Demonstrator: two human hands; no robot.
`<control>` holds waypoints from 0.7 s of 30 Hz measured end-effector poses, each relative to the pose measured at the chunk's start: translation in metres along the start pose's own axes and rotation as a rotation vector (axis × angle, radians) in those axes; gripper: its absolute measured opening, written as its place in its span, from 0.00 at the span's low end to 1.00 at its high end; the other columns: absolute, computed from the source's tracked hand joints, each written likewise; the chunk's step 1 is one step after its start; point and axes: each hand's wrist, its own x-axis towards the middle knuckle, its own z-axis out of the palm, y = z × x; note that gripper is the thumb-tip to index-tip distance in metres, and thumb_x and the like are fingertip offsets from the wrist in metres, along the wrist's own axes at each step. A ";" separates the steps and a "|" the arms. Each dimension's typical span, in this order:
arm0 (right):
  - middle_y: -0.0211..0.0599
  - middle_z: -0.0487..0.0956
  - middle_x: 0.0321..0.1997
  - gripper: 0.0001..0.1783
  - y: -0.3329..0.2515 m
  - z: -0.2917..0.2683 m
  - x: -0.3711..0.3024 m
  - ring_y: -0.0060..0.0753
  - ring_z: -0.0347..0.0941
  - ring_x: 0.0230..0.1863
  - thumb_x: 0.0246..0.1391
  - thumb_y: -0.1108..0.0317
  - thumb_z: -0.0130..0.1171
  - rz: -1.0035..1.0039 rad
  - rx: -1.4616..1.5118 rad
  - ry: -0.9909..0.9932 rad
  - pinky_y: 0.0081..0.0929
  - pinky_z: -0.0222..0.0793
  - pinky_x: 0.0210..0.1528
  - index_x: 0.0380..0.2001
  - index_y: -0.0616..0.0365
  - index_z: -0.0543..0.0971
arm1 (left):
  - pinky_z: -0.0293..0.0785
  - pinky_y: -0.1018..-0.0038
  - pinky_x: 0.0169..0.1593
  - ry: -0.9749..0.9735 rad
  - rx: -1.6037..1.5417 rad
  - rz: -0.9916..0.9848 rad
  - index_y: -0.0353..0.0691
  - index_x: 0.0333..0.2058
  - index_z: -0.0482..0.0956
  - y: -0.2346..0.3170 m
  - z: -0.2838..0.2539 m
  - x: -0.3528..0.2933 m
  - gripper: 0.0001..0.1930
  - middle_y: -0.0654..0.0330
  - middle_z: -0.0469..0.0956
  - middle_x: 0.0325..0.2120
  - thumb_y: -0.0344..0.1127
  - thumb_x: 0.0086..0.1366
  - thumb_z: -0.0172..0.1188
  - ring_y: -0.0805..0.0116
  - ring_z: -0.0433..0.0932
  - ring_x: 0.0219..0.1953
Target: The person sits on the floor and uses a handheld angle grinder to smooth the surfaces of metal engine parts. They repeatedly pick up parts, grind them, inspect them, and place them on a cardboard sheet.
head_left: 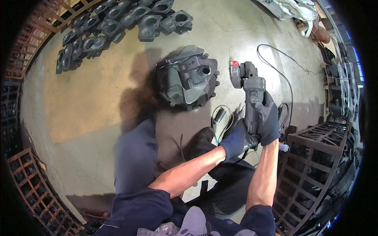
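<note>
I hold a dark angle grinder (254, 84) out over the floor, between two and three o'clock from the middle of my view, its head toward twelve and its rear end toward six. Its round disc (235, 76) stands on edge on the nine o'clock side of the head, with a small red spot at the top. My gloved right hand (269, 120) is gripping the body from the three o'clock side, a finger or thumb laid across it. My gloved left hand (236, 137) is closed on the rear end from the eight o'clock side; some of its fingers are hidden from me.

Taking the grinder as the clock's centre, a bulky dark casting (189, 76) sits on the floor at ten o'clock, near the disc but apart from it. A pale looped wire (230, 128) lies at eight, close to my left glove, and a long black cable (289, 84) curves across the floor at about two. A dark lattice crate (315, 153) stands between four and five. Farther off, many flanged castings (130, 17) lie grouped at ten, a white bag (293, 10) is at one, and a rusty crate (37, 192) is at eight.
</note>
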 end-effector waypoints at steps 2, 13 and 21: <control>0.49 0.82 0.42 0.32 0.009 0.005 0.007 0.37 0.78 0.40 0.55 0.57 0.66 -0.070 -0.100 0.022 0.34 0.75 0.43 0.56 0.70 0.72 | 0.75 0.70 0.43 0.017 -0.023 0.057 0.31 0.49 0.73 -0.006 -0.002 0.001 0.20 0.58 0.80 0.40 0.25 0.58 0.67 0.71 0.76 0.38; 0.56 0.83 0.45 0.36 -0.012 0.029 0.012 0.48 0.82 0.44 0.52 0.55 0.68 0.001 -0.404 0.077 0.38 0.76 0.47 0.56 0.69 0.72 | 0.64 0.66 0.70 -0.140 -0.357 0.044 0.38 0.68 0.56 -0.035 -0.007 0.011 0.28 0.57 0.64 0.65 0.40 0.76 0.51 0.65 0.66 0.65; 0.42 0.80 0.31 0.30 -0.022 0.023 0.025 0.31 0.73 0.32 0.45 0.58 0.68 0.219 -0.301 -0.220 0.32 0.73 0.37 0.45 0.72 0.75 | 0.72 0.71 0.59 -0.092 -0.005 0.050 0.33 0.59 0.68 -0.012 -0.028 0.004 0.28 0.56 0.76 0.54 0.28 0.62 0.68 0.71 0.73 0.55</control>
